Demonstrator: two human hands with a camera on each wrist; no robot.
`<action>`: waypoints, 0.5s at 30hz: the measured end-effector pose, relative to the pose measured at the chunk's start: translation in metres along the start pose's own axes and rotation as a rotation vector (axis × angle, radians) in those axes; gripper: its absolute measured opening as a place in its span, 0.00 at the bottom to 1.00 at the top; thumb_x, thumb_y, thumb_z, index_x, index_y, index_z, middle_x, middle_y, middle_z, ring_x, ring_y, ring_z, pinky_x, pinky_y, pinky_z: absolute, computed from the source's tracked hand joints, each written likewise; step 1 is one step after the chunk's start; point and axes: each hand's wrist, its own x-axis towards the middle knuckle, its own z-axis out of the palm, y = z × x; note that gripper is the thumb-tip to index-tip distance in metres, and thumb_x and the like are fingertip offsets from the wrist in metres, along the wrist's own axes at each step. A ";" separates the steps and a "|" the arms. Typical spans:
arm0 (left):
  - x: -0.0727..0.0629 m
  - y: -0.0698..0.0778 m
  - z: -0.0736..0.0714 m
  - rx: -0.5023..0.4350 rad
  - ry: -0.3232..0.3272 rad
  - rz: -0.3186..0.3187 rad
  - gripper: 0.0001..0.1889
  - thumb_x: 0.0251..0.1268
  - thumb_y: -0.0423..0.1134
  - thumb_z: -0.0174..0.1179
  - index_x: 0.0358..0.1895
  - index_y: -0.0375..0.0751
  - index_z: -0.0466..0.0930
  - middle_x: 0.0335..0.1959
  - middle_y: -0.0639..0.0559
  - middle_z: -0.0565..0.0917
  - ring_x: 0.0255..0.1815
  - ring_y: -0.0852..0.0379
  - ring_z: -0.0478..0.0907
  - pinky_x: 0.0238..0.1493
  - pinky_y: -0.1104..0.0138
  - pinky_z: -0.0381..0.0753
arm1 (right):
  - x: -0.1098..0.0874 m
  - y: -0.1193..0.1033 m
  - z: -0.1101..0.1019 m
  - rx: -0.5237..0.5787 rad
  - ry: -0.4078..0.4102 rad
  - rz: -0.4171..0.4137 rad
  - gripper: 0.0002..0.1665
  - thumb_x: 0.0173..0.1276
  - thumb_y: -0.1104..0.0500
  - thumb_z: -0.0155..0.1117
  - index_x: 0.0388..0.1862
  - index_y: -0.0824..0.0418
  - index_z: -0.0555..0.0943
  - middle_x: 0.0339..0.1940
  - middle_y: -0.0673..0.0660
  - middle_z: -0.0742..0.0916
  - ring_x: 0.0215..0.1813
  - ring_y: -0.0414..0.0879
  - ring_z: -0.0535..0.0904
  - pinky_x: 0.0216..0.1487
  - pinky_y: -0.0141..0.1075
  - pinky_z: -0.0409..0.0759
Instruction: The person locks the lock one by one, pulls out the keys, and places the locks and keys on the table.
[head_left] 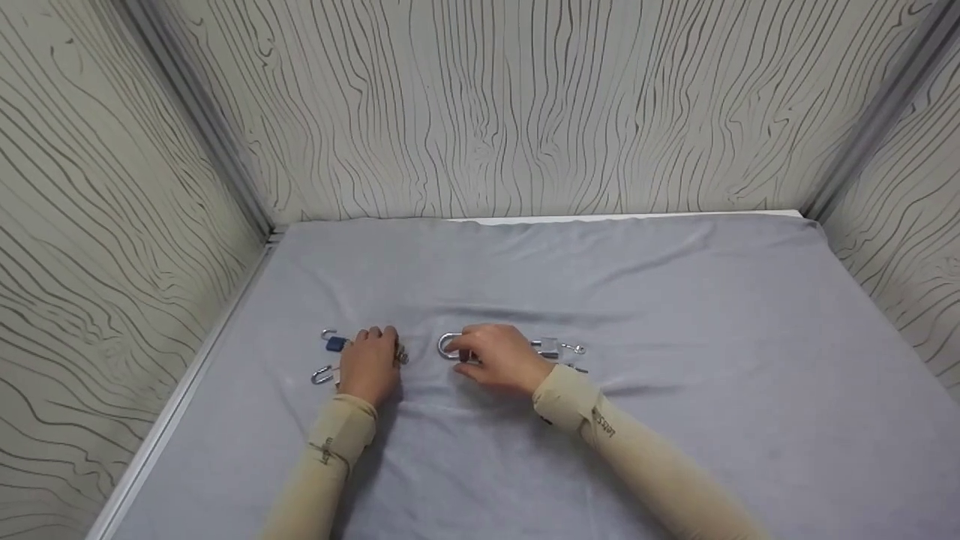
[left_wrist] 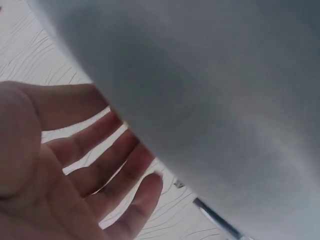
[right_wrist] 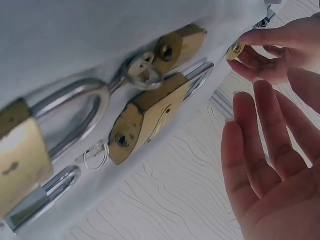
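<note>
My left hand (head_left: pixel 369 367) is low over the left group of padlocks. In the right wrist view its thumb and fingers pinch a brass padlock (right_wrist: pixel 235 51), whose keyhole end shows. A blue padlock (head_left: pixel 336 343) and an open shackle (head_left: pixel 322 375) lie just left of that hand. My right hand (head_left: pixel 499 358) hovers over the middle padlocks, fingers loosely bent, beside a large shackle (head_left: pixel 442 346). Its fingers hold nothing in the right wrist view, where a brass padlock (right_wrist: pixel 150 112) lies close by. The left wrist view shows mostly cloth and the left fingers (left_wrist: pixel 107 160).
Right of the right hand lie a silver-looking padlock (head_left: pixel 550 347) and a small key (head_left: pixel 576 348). Another brass padlock (right_wrist: pixel 22 160) and a key ring (right_wrist: pixel 96 156) show in the right wrist view. Grey cloth (head_left: pixel 675 435) covers the table; wood-patterned walls (head_left: pixel 510 105) enclose it.
</note>
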 end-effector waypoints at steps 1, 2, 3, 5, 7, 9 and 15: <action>-0.001 0.000 0.000 0.005 0.018 0.005 0.10 0.65 0.30 0.63 0.49 0.33 0.80 0.43 0.35 0.84 0.47 0.36 0.81 0.47 0.44 0.81 | 0.000 0.000 -0.001 0.004 -0.001 0.006 0.13 0.66 0.56 0.75 0.49 0.57 0.89 0.36 0.52 0.88 0.37 0.45 0.85 0.39 0.41 0.84; -0.001 0.001 -0.001 0.003 0.037 0.006 0.10 0.66 0.29 0.62 0.49 0.32 0.80 0.43 0.34 0.83 0.48 0.36 0.80 0.48 0.44 0.80 | 0.000 0.001 -0.002 0.010 -0.002 0.012 0.14 0.66 0.57 0.74 0.49 0.57 0.89 0.36 0.52 0.88 0.37 0.45 0.86 0.39 0.41 0.84; -0.002 0.002 -0.002 -0.004 0.058 0.004 0.10 0.68 0.30 0.61 0.50 0.32 0.79 0.44 0.34 0.83 0.49 0.35 0.80 0.48 0.44 0.80 | 0.000 0.001 -0.004 0.018 0.001 0.018 0.14 0.67 0.57 0.74 0.50 0.58 0.89 0.36 0.52 0.89 0.37 0.45 0.86 0.40 0.41 0.84; -0.003 0.006 -0.006 -0.032 0.096 0.002 0.10 0.72 0.31 0.60 0.52 0.32 0.79 0.46 0.34 0.82 0.50 0.35 0.79 0.49 0.44 0.79 | -0.001 0.003 -0.008 0.038 0.011 0.028 0.14 0.67 0.58 0.73 0.50 0.59 0.89 0.35 0.52 0.89 0.37 0.46 0.86 0.40 0.41 0.83; -0.004 0.012 -0.011 -0.076 0.121 0.009 0.11 0.72 0.31 0.61 0.54 0.34 0.79 0.47 0.34 0.82 0.52 0.36 0.79 0.50 0.45 0.79 | -0.003 0.005 -0.010 0.067 0.021 0.035 0.14 0.67 0.59 0.73 0.51 0.59 0.89 0.35 0.52 0.89 0.37 0.46 0.86 0.40 0.40 0.83; -0.005 0.020 -0.016 -0.135 0.131 0.036 0.15 0.71 0.30 0.63 0.58 0.36 0.78 0.49 0.36 0.82 0.53 0.37 0.78 0.52 0.45 0.79 | -0.005 0.008 -0.013 0.097 0.034 0.048 0.14 0.67 0.60 0.72 0.52 0.59 0.89 0.35 0.52 0.90 0.37 0.45 0.86 0.40 0.40 0.83; -0.009 0.045 -0.024 -0.453 0.111 0.231 0.22 0.75 0.32 0.61 0.69 0.45 0.75 0.55 0.44 0.80 0.57 0.46 0.77 0.60 0.49 0.78 | -0.011 0.016 -0.017 0.233 0.084 0.137 0.17 0.73 0.56 0.70 0.58 0.58 0.86 0.42 0.54 0.91 0.40 0.44 0.87 0.44 0.39 0.86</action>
